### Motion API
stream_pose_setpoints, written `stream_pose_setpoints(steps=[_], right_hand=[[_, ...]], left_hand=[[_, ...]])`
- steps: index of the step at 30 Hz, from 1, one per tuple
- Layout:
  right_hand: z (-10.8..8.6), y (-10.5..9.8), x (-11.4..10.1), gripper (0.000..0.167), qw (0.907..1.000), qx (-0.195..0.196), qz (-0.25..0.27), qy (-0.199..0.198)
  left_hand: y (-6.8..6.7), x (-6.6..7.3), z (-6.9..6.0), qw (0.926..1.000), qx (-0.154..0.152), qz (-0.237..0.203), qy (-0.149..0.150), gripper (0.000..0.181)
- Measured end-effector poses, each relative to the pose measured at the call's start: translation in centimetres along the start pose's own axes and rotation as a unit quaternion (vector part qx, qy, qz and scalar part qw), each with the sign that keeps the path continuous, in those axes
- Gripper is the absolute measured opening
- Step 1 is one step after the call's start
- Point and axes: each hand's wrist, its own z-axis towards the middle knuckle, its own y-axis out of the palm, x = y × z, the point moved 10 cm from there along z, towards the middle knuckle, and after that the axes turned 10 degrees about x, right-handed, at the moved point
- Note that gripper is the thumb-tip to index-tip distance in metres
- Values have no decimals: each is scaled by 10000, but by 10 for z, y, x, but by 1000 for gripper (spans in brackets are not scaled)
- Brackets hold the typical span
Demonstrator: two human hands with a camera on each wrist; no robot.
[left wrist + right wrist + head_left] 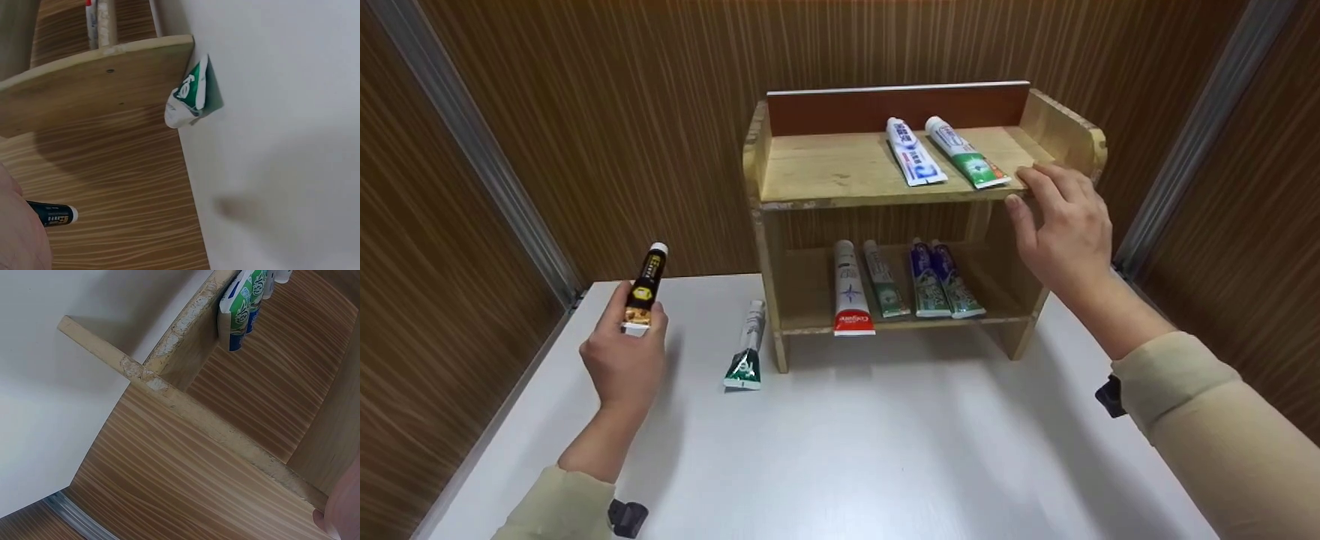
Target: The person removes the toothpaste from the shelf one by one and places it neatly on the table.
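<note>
My left hand (pixel 622 361) holds a black and gold toothpaste tube (pixel 647 281) above the table's left side, its white cap pointing away. The left wrist view shows only the capped end of this tube (pixel 53 214) beyond the hand. At the front right of the upper board of a small wooden shelf (pixel 817 166), my right hand (pixel 1065 225) grips the edge, fingers on top and thumb lower at the front. A white and green toothpaste tube (pixel 746 349) lies on the table beside the shelf's left leg.
On the upper board lie a white and blue tube (pixel 913 154) and a white and green tube (pixel 966 152). The lower board bears a red and white Colgate tube (pixel 851 292), a green and white tube (pixel 886 279) and two purple-green tubes (pixel 928 281). Wood-grain walls enclose the white table (pixel 840 450).
</note>
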Motion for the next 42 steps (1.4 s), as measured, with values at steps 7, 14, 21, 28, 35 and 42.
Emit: stream_pose_setpoints(steps=[7, 14, 21, 28, 35, 42], right_hand=[[1, -1, 2, 42, 10000, 4, -33, 25], [1, -1, 2, 42, 10000, -16, -25, 42], [2, -2, 1, 41, 10000, 55, 1, -6], [2, -2, -1, 40, 9999, 145, 36, -83], [1, -1, -2, 40, 9999, 127, 40, -91], [0, -1, 0, 40, 9999, 131, 36, -80]], left_hand=[[8, -16, -7, 9996, -244, 117, -103, 55], [16, -32, -15, 9989, -402, 184, -161, 55], [29, -48, -24, 9977, -624, 165, -217, 56], [44, -62, -33, 9955, -883, 160, -293, 56], [57, -71, -42, 9922, -1175, 272, -309, 56], [66, -78, -47, 9906, -1296, 310, -294, 55]])
